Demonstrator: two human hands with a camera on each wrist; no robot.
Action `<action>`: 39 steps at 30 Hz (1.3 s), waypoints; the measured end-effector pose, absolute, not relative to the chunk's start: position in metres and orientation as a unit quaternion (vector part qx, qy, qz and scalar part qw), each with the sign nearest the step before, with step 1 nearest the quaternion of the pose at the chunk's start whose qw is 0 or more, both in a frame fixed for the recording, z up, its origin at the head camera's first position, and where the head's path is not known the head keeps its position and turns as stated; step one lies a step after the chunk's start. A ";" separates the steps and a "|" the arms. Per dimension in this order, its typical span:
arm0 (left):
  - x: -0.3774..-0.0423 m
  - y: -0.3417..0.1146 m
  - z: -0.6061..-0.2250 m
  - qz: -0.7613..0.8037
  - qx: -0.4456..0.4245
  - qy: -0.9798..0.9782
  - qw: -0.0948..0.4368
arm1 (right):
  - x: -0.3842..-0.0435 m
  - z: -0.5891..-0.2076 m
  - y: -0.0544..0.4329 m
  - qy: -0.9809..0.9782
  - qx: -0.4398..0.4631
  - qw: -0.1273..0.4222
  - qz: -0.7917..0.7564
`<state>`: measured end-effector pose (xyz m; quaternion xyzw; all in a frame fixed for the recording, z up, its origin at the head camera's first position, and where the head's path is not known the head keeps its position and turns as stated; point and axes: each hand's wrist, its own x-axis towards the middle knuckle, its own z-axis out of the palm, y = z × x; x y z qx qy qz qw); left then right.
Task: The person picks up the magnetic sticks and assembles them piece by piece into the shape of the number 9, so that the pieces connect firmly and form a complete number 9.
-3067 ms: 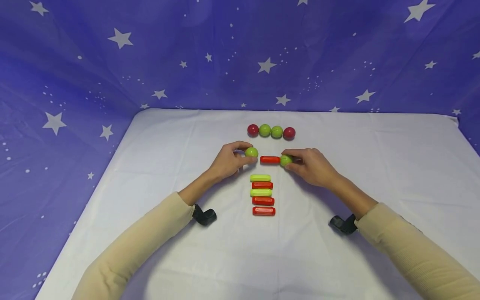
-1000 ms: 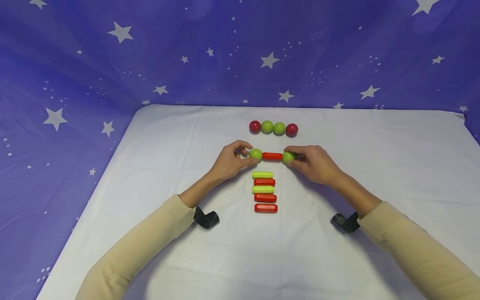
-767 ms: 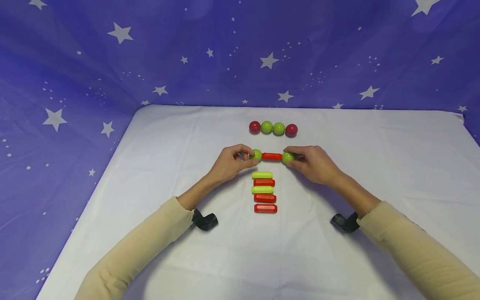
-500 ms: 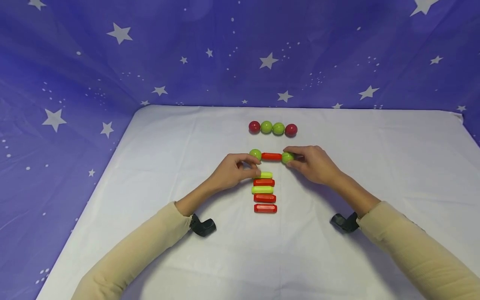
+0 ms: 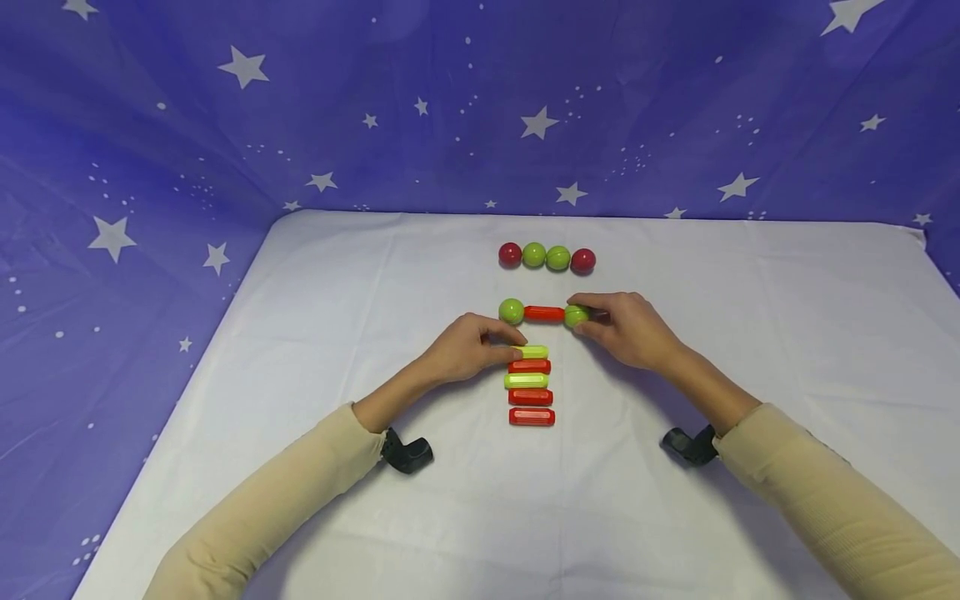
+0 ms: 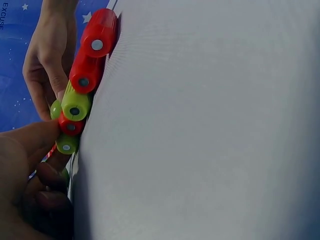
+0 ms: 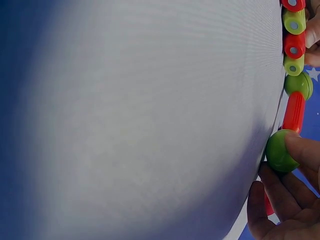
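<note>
In the head view my left hand [image 5: 472,347] has thumb and index finger about the left end of the top yellow-green magnetic rod [image 5: 534,352]. The left wrist view has the grey end disc of this yellow-green rod [image 6: 66,147] between thumb and finger. My right hand [image 5: 627,328] pinches a green ball [image 5: 576,316] at the right end of a red magnetic rod [image 5: 544,313]. Another green ball [image 5: 512,311] sits against the rod's left end, untouched by a hand. The right wrist view shows the pinched green ball [image 7: 281,151] under the right thumb.
Below the top yellow-green rod lie a red rod [image 5: 529,367], a yellow-green rod [image 5: 526,381] and two red rods, the lowest red rod [image 5: 532,417] nearest me. Farther back, a row of red and green balls [image 5: 534,254] rests on the white cloth [image 5: 375,267]. A starry blue cloth [image 5: 450,150] hangs behind.
My left hand brought its green ball to the red rod's left end, let go of it, then moved down to the top yellow-green rod. My right hand keeps its ball in place.
</note>
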<state>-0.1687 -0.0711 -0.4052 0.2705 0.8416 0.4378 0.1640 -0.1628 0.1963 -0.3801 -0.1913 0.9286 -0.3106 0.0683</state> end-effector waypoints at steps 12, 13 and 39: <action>-0.166 -0.074 -0.402 0.424 0.280 0.839 0.196 | -0.163 -0.381 0.196 0.928 -0.190 0.067 -0.314; -0.166 -0.074 -0.402 0.423 0.281 0.839 0.195 | -0.163 -0.380 0.196 0.928 -0.190 0.067 -0.314; -0.165 -0.093 -0.400 0.435 0.266 0.846 0.156 | -0.162 -0.379 0.195 0.931 -0.185 0.070 -0.307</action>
